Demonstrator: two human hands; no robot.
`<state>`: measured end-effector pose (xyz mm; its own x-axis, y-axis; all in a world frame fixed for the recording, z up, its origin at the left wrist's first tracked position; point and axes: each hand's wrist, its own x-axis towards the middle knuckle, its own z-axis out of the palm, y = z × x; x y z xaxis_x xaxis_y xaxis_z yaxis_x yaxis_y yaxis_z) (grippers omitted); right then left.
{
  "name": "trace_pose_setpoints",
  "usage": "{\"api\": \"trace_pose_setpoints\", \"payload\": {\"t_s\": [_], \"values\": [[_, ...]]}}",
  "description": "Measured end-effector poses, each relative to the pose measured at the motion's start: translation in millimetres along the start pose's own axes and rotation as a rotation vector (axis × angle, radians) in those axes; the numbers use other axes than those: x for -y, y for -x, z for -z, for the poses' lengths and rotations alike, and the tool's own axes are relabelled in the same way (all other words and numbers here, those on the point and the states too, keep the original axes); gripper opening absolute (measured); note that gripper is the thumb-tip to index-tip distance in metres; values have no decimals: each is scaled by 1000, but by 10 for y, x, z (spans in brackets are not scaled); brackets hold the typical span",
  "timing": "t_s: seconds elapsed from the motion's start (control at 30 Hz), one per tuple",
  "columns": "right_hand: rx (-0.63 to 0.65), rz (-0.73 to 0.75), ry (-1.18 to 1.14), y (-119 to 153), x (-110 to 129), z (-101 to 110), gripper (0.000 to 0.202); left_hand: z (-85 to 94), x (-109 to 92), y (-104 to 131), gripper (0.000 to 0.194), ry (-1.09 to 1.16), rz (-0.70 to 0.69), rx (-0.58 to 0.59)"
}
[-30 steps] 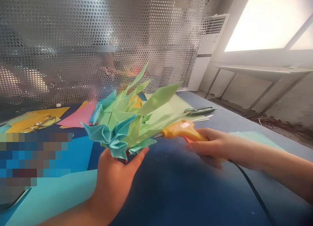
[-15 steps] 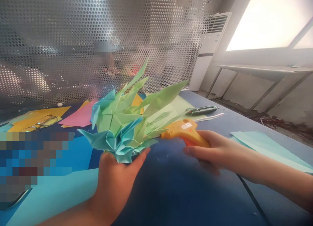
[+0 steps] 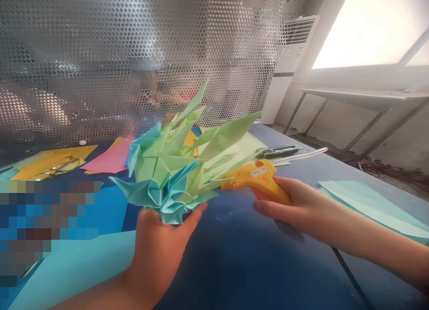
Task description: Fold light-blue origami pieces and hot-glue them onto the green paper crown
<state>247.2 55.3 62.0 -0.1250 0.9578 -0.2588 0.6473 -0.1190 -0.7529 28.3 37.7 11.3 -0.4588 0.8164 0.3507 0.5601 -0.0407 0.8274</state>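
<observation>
A folded paper bouquet, with pale green pointed leaves and blue-green folded flowers, is held up over the table. My left hand is closed around its lower part from beneath, the thumb against the blue-green paper. My right hand grips a yellow hot glue gun with a lit red light and a translucent glue stick out of its back. The gun's nozzle points left into the green leaves on the bouquet's right side. Those leaves hide its tip, so contact cannot be told.
Behind the gun lies a green utility knife. Pale blue sheets rest at right, near a dark cord. Left are glasses on yellow paper, pink paper and blue sheets. A perforated metal screen stands behind.
The bouquet and both hands appear slightly further right, along with the background. The glue gun's nozzle is now more hidden among the leaves, and more of the glue stick shows behind it.
</observation>
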Motion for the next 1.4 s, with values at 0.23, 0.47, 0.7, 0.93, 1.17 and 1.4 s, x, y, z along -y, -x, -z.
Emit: {"api": "trace_pose_setpoints", "payload": {"t_s": [0.23, 0.47, 0.7, 0.93, 1.17, 1.4], "values": [[-8, -7, 21, -2, 13, -6, 19, -19, 15, -4, 27, 8, 0, 9], [2, -13, 11, -27, -23, -6, 16, -29, 46, -2, 28, -17, 9, 8], [20, -14, 19, -131, -139, 7, 15, -51, 79, 5, 31, -52, -24, -12], [4, -14, 30, -127, -117, 19, 17, -75, 150, 10, 29, -56, -152, -37], [-12, -8, 52, -161, -142, 35, 17, -66, 204, 8, 30, -52, -296, -76], [-49, -7, 82, -95, -83, 35, 15, -63, 234, 24, 35, -88, -308, -79]]}}
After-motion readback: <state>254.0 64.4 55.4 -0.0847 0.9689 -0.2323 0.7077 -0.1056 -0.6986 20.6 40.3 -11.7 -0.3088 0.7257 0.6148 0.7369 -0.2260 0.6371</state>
